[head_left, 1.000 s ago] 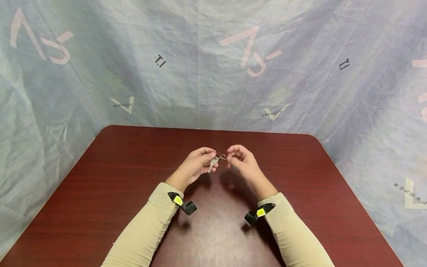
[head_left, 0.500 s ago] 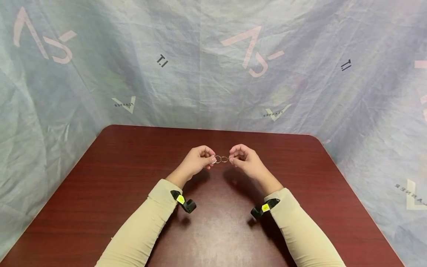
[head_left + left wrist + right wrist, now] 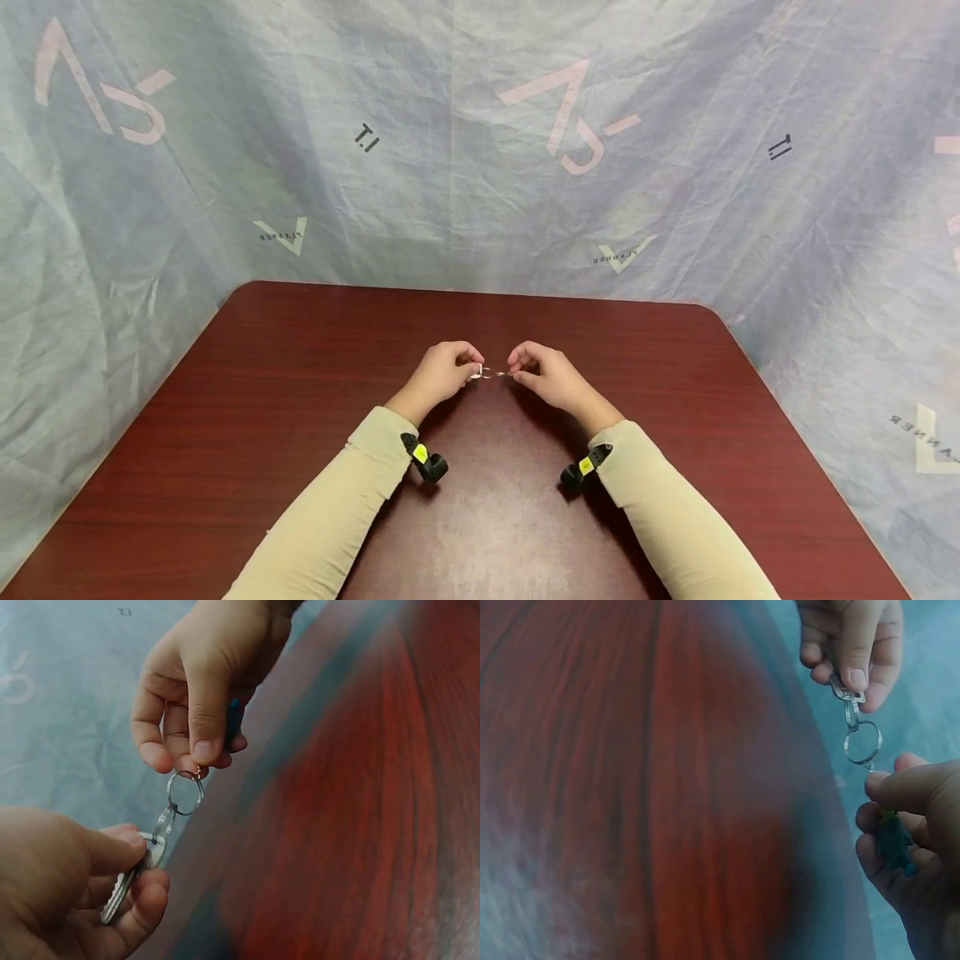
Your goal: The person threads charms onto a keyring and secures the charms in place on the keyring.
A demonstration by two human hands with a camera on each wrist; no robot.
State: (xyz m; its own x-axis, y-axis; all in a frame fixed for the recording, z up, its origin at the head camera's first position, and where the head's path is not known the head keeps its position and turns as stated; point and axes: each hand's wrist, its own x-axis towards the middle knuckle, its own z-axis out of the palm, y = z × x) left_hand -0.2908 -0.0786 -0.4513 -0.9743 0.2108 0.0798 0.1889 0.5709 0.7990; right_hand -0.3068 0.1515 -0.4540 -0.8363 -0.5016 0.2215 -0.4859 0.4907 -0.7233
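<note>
Between its thumb and fingers, my left hand (image 3: 442,371) pinches a silver key (image 3: 118,894), whose toothed blade points back toward the palm in the left wrist view. A thin split ring (image 3: 851,716) leads from the key's head and links to a larger split ring (image 3: 880,742). My right hand (image 3: 547,375) pinches the short link at the far end of that ring. A small teal charm (image 3: 892,844) lies within its curled fingers, partly hidden. The rings stretch across the gap between both hands, held above the table.
The dark red wooden table (image 3: 300,400) lies under both hands. A grey printed cloth (image 3: 465,167) hangs behind it and along both sides. Each sleeve cuff carries a black wrist camera (image 3: 431,467).
Both hands have come down and slightly nearer the person. The key, which dangled visibly by the left hand, is now mostly covered by its fingers, and the rings have been drawn into a line.
</note>
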